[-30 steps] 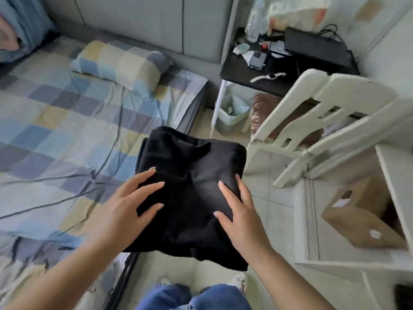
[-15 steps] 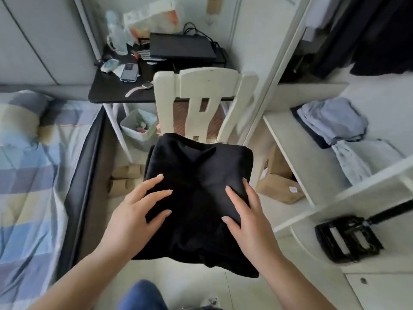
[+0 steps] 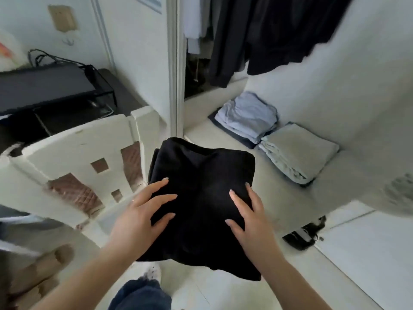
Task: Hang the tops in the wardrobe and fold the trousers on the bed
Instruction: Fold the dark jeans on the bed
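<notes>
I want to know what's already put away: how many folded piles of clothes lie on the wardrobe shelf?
2. A pale blue pile lies further back on the shelf, on something dark. A light grey pile lies beside it, nearer the front. More may be hidden outside the view.

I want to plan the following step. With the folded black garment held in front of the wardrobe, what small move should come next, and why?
Probably carry the folded black garment, held by left hand and right hand, forward onto the bare wardrobe shelf, beside the folded blue pile.

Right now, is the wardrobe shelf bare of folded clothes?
No, two folded piles, a blue one and a pale one, lie on the wardrobe shelf.
</notes>
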